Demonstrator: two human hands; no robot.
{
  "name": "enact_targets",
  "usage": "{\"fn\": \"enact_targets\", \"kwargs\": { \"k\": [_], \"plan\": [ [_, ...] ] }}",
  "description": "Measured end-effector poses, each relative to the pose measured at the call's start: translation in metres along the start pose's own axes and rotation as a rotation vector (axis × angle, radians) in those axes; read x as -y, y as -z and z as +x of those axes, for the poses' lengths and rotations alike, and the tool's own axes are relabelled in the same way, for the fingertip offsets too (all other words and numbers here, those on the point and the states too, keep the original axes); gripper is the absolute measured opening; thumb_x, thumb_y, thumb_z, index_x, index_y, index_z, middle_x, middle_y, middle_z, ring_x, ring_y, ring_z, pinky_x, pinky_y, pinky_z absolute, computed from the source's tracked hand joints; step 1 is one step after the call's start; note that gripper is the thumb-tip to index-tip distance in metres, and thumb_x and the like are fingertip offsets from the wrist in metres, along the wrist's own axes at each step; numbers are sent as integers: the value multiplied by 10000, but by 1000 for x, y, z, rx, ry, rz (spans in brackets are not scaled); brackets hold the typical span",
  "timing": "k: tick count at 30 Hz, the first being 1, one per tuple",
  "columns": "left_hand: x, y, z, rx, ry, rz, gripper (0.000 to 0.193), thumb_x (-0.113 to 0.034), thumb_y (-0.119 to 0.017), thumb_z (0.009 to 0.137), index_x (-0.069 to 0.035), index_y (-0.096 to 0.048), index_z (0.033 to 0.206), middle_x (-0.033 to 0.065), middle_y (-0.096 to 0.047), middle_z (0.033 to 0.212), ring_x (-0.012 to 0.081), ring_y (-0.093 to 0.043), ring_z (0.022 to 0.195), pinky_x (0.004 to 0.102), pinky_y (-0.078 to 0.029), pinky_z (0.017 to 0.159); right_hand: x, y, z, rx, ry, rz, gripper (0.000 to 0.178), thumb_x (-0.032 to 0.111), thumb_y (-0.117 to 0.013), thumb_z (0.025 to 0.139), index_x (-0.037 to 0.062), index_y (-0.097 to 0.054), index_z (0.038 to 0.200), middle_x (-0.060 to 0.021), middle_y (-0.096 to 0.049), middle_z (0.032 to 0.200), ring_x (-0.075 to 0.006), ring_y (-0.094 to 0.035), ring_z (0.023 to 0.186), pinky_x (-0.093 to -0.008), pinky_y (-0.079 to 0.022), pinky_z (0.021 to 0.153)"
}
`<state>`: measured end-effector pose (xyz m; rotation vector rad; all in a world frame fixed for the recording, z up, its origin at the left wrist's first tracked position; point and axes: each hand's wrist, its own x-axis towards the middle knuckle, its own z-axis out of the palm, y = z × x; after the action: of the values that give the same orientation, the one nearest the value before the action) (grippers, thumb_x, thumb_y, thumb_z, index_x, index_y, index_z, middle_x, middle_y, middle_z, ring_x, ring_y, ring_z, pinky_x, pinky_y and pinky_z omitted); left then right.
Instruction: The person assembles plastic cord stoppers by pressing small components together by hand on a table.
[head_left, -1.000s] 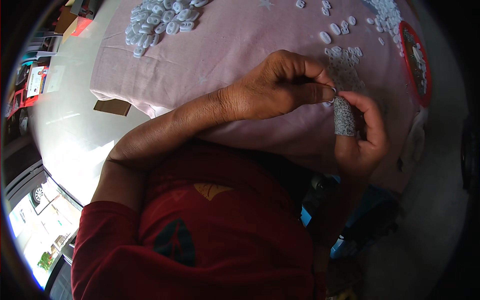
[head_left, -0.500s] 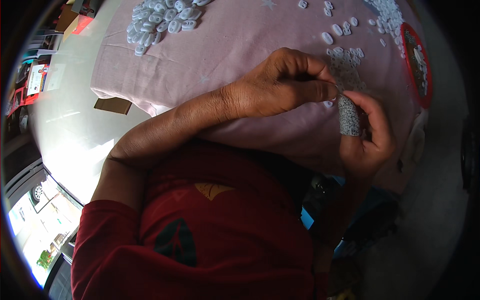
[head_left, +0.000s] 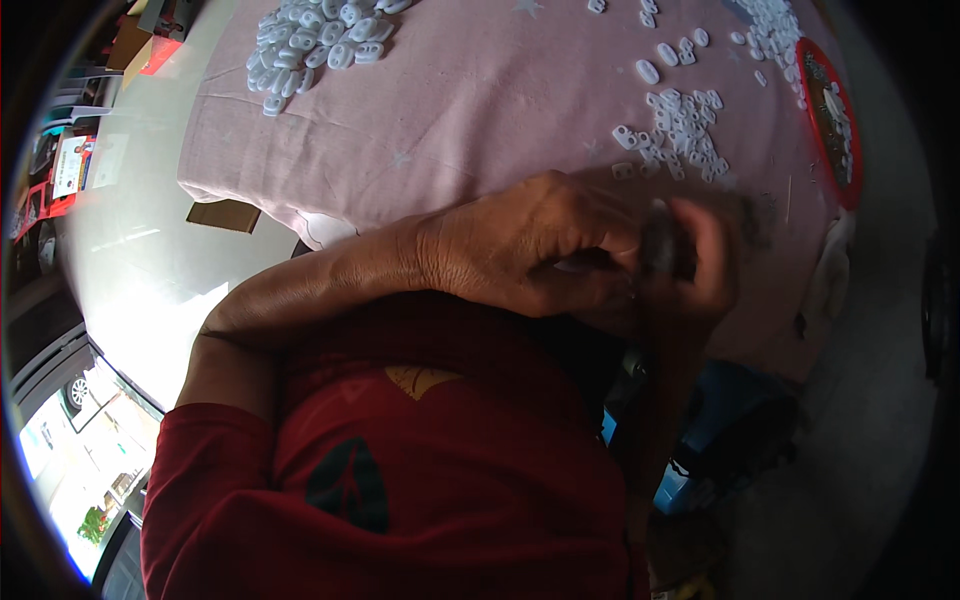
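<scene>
My left hand (head_left: 545,245) is closed over the near side of the table, its thumb and fingers bent together. A small pale bit shows between its curled fingers, too little to name. Close against its fingertips is my right hand (head_left: 705,265), curled and blurred by motion, with a dark, speckled cover (head_left: 662,240) on one finger. Whatever the fingertips pinch is hidden. Just beyond the hands lies a loose cluster of small white plastic pieces (head_left: 684,130) with holes.
A pink cloth (head_left: 480,120) with pale stars covers the table. Larger white oval pieces (head_left: 325,35) are heaped at the far left. At the right edge stands a red-rimmed tray (head_left: 855,165), beside more white pieces (head_left: 772,35). A cardboard piece (head_left: 224,216) shows left of the table.
Both hands have come down toward my body, the right one also moving left. The cluster of small white pieces, partly hidden before, now shows more fully.
</scene>
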<state>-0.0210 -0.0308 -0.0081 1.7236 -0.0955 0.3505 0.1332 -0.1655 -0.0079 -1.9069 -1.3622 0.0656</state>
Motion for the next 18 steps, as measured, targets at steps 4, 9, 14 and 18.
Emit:
{"fn": "enact_targets", "kwargs": {
  "k": [4, 9, 14, 18],
  "plan": [
    [-2, 1, -3, -38, -60, 33, 83, 18, -627, 791, -18, -593, 858, 62, -597, 827, 188, -609, 771, 302, -488, 658, -4, 16, -38, -58, -117, -24, 181, 135, -643, 826, 39, -608, 975, -92, -580, 877, -204, -597, 796, -316, -485, 713],
    [-9, -8, -13, 99, -57, 63, 65, 0, -629, 829, -25, -603, 884, 74, -614, 835, 178, -618, 778, 288, -493, 676, -14, 25, -53, -252, -313, 57, 190, 129, -650, 844, 26, -593, 993, -50, -579, 894, -133, -571, 821, -280, -472, 733],
    [-6, -5, -10, -284, 226, -358, 49, -52, -597, 907, -12, -626, 904, 29, -615, 772, 88, -581, 760, 243, -467, 681, 11, 36, -34, -207, -421, 405, 183, 103, -632, 859, 2, -591, 1006, -39, -593, 919, -113, -559, 805, -258, -461, 727],
    [-3, -9, -2, -270, 214, -311, 82, -78, -593, 925, -8, -633, 938, 13, -615, 775, 51, -558, 728, 226, -460, 647, 27, 25, -16, -66, -552, 721, 158, 75, -612, 871, -1, -590, 1007, -22, -602, 863, -60, -534, 728, -197, -430, 661]
  ]
}}
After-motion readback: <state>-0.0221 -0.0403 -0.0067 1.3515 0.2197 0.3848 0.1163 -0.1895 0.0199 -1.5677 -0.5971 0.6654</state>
